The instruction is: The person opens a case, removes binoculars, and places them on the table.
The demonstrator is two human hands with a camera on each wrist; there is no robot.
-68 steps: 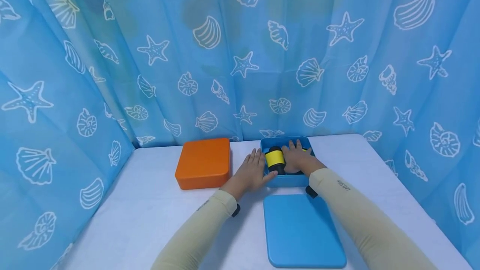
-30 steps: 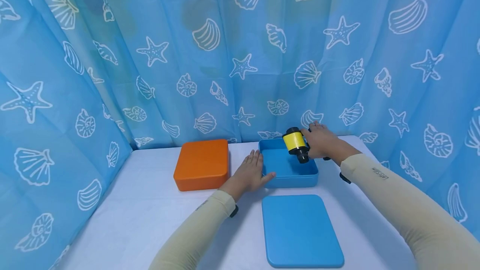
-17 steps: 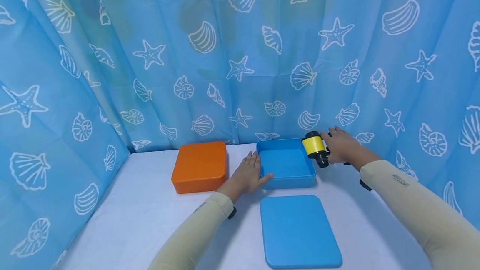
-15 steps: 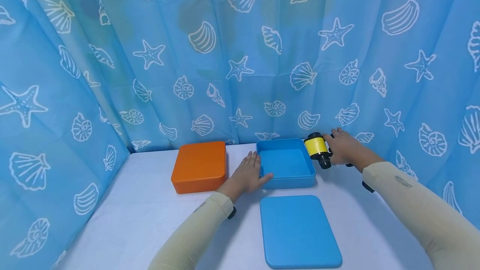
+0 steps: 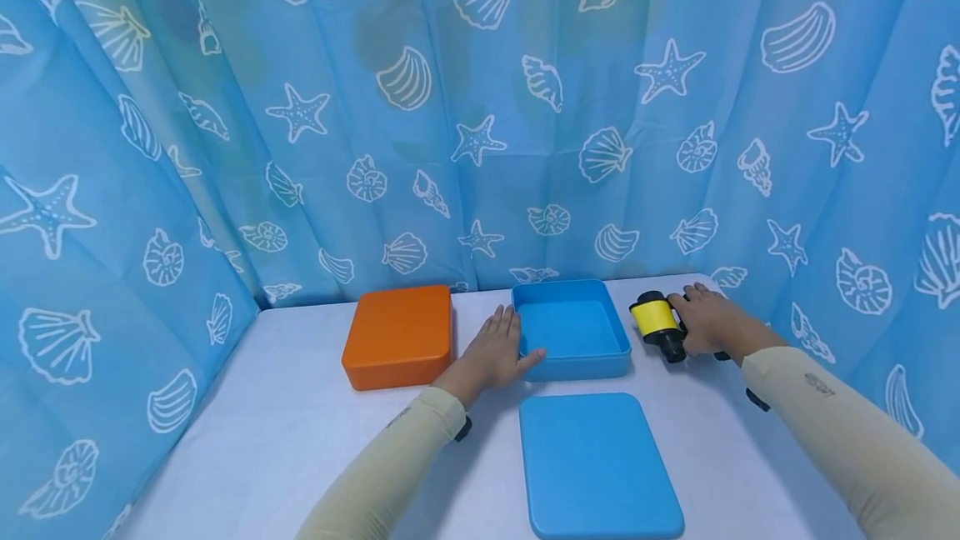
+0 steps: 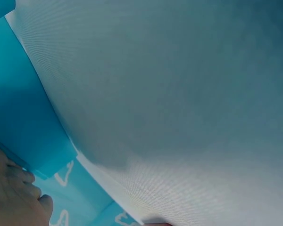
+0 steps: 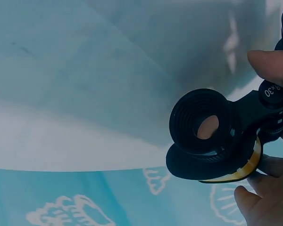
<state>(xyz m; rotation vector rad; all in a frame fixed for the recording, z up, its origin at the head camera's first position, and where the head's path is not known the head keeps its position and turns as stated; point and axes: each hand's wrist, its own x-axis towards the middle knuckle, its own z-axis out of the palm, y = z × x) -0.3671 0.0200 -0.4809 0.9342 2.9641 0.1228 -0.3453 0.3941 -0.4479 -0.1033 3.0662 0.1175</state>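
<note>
My right hand (image 5: 708, 325) grips a pair of black and yellow binoculars (image 5: 655, 319) right of the blue box; whether they touch the table or hover just above it, I cannot tell. In the right wrist view one eyepiece of the binoculars (image 7: 181, 125) faces the camera, with the thumb (image 7: 273, 68) on top and fingers beneath. The uncovered blue box (image 5: 577, 367) has a bare floor inside. Against its left side rests my left hand (image 5: 495, 350), fingers straight and thumb along the front. The left wrist view shows the blue box wall (image 6: 28, 108) beside the fingers.
A flat blue lid (image 5: 602, 465) lies in front of the blue box. To the left stands a closed orange box (image 5: 401, 327). A blue curtain (image 5: 480, 140) with white shell prints hangs behind and at both sides of the white table (image 5: 285, 423).
My right hand has lifted the binoculars out of the blue box, carried them rightward over its rim and lowered them toward the table. The left hand has stayed at the box's side.
</note>
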